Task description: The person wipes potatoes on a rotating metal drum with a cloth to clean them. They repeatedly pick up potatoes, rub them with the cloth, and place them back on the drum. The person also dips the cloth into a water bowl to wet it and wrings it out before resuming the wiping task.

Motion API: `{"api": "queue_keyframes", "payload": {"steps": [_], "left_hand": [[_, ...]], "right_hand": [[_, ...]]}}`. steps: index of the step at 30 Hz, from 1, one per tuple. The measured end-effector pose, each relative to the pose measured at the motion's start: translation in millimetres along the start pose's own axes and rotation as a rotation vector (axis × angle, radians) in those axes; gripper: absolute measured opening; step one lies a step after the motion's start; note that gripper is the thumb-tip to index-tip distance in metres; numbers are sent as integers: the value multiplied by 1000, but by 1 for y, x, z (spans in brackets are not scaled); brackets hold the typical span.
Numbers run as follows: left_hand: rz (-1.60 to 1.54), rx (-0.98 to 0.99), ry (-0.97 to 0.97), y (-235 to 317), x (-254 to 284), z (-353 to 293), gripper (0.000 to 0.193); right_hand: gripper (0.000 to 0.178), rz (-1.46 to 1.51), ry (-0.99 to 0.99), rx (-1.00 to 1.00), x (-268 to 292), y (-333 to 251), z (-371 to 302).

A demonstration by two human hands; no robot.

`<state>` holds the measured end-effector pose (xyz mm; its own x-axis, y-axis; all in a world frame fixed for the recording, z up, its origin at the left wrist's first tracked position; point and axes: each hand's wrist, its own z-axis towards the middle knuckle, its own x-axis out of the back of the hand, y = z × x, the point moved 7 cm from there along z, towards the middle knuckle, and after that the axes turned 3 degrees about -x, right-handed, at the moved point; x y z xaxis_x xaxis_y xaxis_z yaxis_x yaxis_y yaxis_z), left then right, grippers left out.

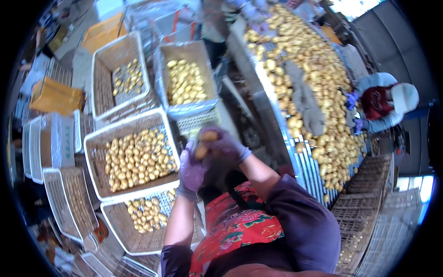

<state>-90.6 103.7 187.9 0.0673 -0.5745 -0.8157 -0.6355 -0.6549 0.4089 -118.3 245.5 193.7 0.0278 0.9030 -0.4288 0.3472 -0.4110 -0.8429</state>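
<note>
Both my hands wear purple gloves and are close together in front of my body. My right hand [226, 144] is closed around potatoes: one brown potato [208, 135] shows at its upper fingers, and a second potato [201, 152] sits lower, between the two hands. My left hand [191, 171] is upright beside that lower potato, fingers stretched out; whether it touches the potato I cannot tell. To the left of my hands stands a white-rimmed crate [131, 123] with a layer of potatoes [138, 161]. Nearer to me, another crate [134, 247] holds fewer potatoes.
On the right, a metal sorting conveyor [295, 173] carries heaped potatoes and a grey cloth [302, 97]. A co-worker in a white cap [405, 98] reaches over its far side. Farther off stand a plastic-lined crate [191, 110] and another crate [99, 83]. Brown crates [357, 212] stack at lower right.
</note>
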Motion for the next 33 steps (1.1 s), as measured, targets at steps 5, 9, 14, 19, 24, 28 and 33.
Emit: {"api": "queue_keyframes", "payload": {"steps": [5, 9, 14, 19, 24, 28, 33], "left_hand": [[46, 129, -87, -19, -58, 12, 41], [163, 222, -26, -33, -105, 13, 30], [21, 476, -182, -68, -139, 36, 31], [-274, 545, -105, -64, -168, 52, 36], [-70, 421, -106, 12, -169, 108, 36], [-19, 90, -152, 157, -158, 204, 28], [76, -633, 111, 458, -120, 344, 47]], "right_hand": [[49, 27, 87, 62, 13, -96, -43], [42, 434, 336, 456, 131, -202, -94], [39, 1244, 479, 991, 312, -247, -196], [57, 1054, 411, 690, 300, -222, -170], [44, 1001, 68, 352, 208, -182, -68], [37, 752, 33, 125, 164, -173, -16], [38, 560, 245, -96, 118, -190, 44]]}}
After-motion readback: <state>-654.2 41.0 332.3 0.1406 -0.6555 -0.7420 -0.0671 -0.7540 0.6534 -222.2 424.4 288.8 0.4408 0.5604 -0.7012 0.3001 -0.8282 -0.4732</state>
